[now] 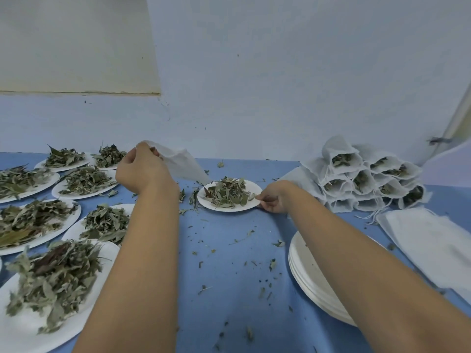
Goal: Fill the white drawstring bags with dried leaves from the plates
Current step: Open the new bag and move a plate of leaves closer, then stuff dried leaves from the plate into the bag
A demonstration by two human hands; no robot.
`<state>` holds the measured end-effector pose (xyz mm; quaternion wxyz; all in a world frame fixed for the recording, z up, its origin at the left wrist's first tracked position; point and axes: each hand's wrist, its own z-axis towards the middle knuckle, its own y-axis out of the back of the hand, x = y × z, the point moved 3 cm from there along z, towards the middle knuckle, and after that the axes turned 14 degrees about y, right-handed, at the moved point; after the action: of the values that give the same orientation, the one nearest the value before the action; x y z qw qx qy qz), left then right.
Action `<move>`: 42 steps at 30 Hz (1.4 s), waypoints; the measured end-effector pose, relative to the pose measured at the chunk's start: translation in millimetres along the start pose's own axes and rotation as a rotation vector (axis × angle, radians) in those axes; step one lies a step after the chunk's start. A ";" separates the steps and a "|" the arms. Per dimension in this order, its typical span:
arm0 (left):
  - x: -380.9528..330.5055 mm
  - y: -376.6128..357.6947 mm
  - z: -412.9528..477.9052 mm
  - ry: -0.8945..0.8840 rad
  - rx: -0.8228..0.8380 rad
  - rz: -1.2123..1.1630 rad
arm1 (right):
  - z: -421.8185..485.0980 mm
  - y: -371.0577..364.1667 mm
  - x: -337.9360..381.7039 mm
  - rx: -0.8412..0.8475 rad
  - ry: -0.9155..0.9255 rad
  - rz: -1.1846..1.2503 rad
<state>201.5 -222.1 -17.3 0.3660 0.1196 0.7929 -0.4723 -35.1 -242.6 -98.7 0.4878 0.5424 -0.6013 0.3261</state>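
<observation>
My left hand holds an empty white drawstring bag by its top edge, lifted above the blue table; the bag hangs down to the right towards a small white plate heaped with dried leaves. My right hand grips that plate's right rim, fingers curled at the edge. The plate rests on the table at the centre.
Several white plates of dried leaves crowd the left side. A pile of filled bags sits at the back right, flat empty bags and a stack of empty plates lie at the right. Leaf crumbs litter the blue table.
</observation>
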 end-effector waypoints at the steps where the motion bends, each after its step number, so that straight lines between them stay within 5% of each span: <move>1: -2.7 -0.6 -4.0 0.002 0.011 -0.010 | -3.1 2.6 1.1 -0.001 0.015 0.002; 25: 60.6 -12.1 -151.2 0.045 0.189 0.053 | -161.0 172.9 -41.2 -0.180 0.154 -0.431; 33: 92.1 15.0 -154.1 0.035 0.201 0.167 | -161.0 168.8 -45.4 -0.366 0.381 -0.862; 36: 98.7 21.8 -154.9 0.019 0.212 0.208 | -167.0 159.6 -43.9 -0.424 0.615 -0.820; 39: 102.5 25.0 -157.6 -0.010 0.222 0.243 | -175.8 141.6 -42.9 -0.130 0.831 -0.661; 42: 105.6 28.6 -159.8 -0.060 0.217 0.320 | -177.7 124.9 -53.4 0.150 0.801 -0.783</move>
<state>67.8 -89.9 -63.7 0.4450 0.2687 0.6967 -0.4943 -118.4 -36.2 -76.4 0.7228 0.5920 -0.0982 0.3428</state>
